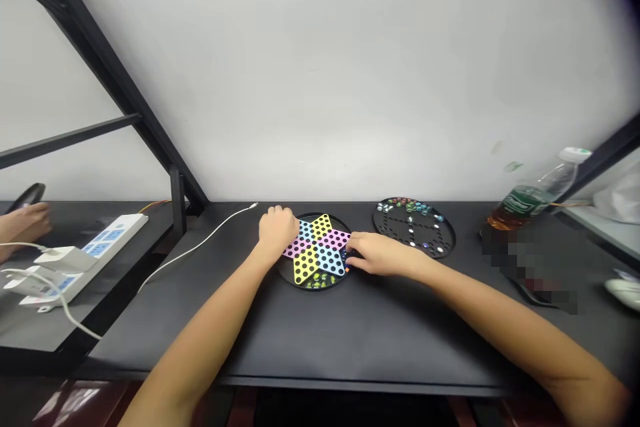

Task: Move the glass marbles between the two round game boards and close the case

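Observation:
A round black Chinese checkers board point(311, 289) lies on the dark table, with a star of yellow, pink and blue points full of holes. Yellow-green marbles point(323, 278) sit in its near rim compartment, and dark blue marbles point(344, 255) show at its right side. My left hand point(279, 230) is closed at the board's left rim, its fingertips hidden behind the knuckles. At the right rim, my right hand point(373, 252) has its fingers curled beside the blue marbles and a small orange spot. What lies between those fingers is too small to make out.
A second round black board point(417, 227) with coloured marbles stands to the right. Beyond it are a tilted bottle point(525, 203) and a blurred dark patch. A white cable point(195, 251) and a power strip point(107, 240) lie left. Another person's hand point(30, 223) holds something black.

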Tool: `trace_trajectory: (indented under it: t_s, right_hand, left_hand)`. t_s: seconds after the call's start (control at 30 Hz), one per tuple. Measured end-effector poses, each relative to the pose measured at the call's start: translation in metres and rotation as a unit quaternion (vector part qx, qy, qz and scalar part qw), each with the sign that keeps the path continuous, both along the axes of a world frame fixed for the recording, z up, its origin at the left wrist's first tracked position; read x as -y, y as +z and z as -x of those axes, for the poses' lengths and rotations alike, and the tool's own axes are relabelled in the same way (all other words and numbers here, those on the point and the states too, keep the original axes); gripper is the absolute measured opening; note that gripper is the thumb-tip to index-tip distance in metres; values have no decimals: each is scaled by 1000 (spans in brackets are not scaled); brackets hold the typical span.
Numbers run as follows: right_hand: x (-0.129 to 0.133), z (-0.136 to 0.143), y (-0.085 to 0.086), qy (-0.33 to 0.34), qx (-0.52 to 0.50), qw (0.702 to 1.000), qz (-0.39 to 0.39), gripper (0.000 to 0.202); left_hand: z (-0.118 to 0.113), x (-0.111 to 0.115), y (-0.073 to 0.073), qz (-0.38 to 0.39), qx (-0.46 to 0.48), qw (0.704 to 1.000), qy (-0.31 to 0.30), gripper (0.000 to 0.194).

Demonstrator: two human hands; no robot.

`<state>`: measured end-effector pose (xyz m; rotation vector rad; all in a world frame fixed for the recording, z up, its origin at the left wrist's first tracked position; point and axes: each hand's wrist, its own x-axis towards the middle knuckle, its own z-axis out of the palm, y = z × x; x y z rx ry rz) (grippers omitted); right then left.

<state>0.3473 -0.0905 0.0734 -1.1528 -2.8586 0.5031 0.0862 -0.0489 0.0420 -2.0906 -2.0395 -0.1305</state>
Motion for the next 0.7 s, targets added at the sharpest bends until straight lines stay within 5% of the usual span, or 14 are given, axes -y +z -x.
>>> trace_trajectory:
  t_s: [0.17, 0.7]
  right_hand:
    - [-11, -6, -14, -1, 0, 998, -56, 20]
    - [-21, 2, -47, -81, -9, 983, -166, 16]
  left_hand:
    - [-3, -3, -14, 8, 87, 983, -164, 36]
    - [-7, -6, -26, 37, 100, 986, -128, 38]
